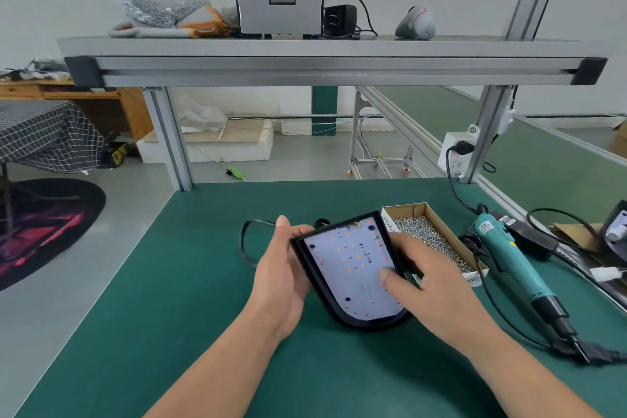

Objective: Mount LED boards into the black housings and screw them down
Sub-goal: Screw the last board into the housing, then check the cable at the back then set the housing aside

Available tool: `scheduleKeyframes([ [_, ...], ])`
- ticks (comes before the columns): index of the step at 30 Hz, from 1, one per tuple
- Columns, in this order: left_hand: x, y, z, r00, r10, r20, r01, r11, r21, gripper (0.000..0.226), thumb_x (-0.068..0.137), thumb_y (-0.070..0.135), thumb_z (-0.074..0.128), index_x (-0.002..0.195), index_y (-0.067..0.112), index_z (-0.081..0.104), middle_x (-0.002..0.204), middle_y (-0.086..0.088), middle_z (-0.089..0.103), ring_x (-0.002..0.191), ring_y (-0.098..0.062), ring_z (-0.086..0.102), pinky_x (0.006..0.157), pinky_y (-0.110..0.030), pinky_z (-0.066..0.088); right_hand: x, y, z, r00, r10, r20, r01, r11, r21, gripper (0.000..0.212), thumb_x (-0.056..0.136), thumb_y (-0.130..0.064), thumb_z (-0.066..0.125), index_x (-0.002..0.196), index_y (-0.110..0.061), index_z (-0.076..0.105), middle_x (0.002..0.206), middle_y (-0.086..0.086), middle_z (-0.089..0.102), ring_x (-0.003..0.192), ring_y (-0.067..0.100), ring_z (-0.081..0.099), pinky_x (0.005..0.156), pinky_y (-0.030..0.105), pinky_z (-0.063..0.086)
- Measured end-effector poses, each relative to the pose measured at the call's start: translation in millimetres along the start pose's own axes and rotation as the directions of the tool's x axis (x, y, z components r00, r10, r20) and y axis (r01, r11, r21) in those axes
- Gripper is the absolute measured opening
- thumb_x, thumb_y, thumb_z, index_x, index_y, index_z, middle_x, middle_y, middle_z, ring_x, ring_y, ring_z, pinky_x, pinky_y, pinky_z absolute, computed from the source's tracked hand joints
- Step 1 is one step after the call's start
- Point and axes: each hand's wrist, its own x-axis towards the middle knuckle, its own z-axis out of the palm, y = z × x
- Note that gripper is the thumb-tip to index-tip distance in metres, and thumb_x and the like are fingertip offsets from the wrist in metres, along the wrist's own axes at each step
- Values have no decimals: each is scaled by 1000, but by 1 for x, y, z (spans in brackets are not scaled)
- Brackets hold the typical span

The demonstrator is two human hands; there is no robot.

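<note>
A green workbench mat [190, 282] fills the near half of the view, seen from the head of a person seated at it.

Left of centre, the left hand [281, 278] grips the left edge of a black housing [305, 260]. Its thumb lies along the far left corner and its fingers curl underneath. The housing is held between both hands at the middle of the mat, tilted toward the viewer. A thin black cable [243, 241] loops out from behind it on the left.

A white LED board [353, 268], dotted with small red and orange parts, sits inside the housing's raised rim. A few small bright dots near the board's corners may be screws, but they are too small to be sure.

The right hand [431, 285] holds the housing's right side. Its thumb presses on the board near that edge, and its fingers, slightly blurred, curl past the rim.

The housing looks like light, rigid plastic and is best held by its rim. The board looks thin and delicate, so press only on bare patches, not on the LEDs.

Just beyond the right hand is a cardboard box [405, 206] full of silver screws [424, 231]. Farther right, a teal electric screwdriver [509, 254] lies on the mat, untouched.
</note>
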Motion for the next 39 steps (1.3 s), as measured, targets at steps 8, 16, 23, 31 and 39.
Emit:
scheduleKeyframes([
  [8, 2, 5, -4, 988, -99, 117, 106, 993, -57, 36, 90, 36, 67, 114, 9, 65, 125, -16, 76, 114, -29, 75, 98, -44, 58, 3, 6, -5, 880, -450, 155, 475, 808, -349, 59, 69, 15, 67, 119, -18, 69, 120, -9, 63, 110, 16, 62, 91, 35, 50],
  [16, 6, 4, -11, 993, -20, 116, 1, 986, 165, 17, 104, 18, 62, 118, 9, 64, 117, -17, 78, 101, -30, 78, 90, -38, 55, 0, 7, 8, 840, -350, 415, 527, 707, -472, 49, 75, -9, 74, 120, -24, 62, 122, -10, 58, 108, 20, 56, 84, 43, 51],
  [23, 7, 1, -12, 992, 71, 103, -93, 970, 226, 20, 109, 17, 56, 126, 7, 60, 119, -14, 78, 94, -31, 77, 87, -42, 56, 1, 9, 9, 862, -385, 331, 504, 729, -464, 49, 74, -5, 77, 119, -19, 65, 119, -8, 61, 105, 21, 58, 85, 41, 52],
  [31, -1, 8, -7, 978, 46, 202, -61, 996, 65, 60, 101, 59, 52, 142, 16, 56, 135, -18, 71, 122, -36, 70, 100, -49, 56, -1, 7, 4, 979, -175, -103, 157, 975, -159, 34, 89, -19, 73, 118, -36, 70, 111, -22, 73, 105, 2, 68, 90, 14, 48],
  [39, -15, -1, 6, 925, 1, 381, -75, 981, 179, 89, 76, 76, 77, 145, 22, 59, 130, -15, 72, 111, -32, 72, 89, -44, 61, 10, 11, 3, 976, 185, -118, -115, 889, 444, 32, 85, -20, 79, 115, -28, 75, 114, -5, 78, 104, 21, 76, 86, 34, 61],
])
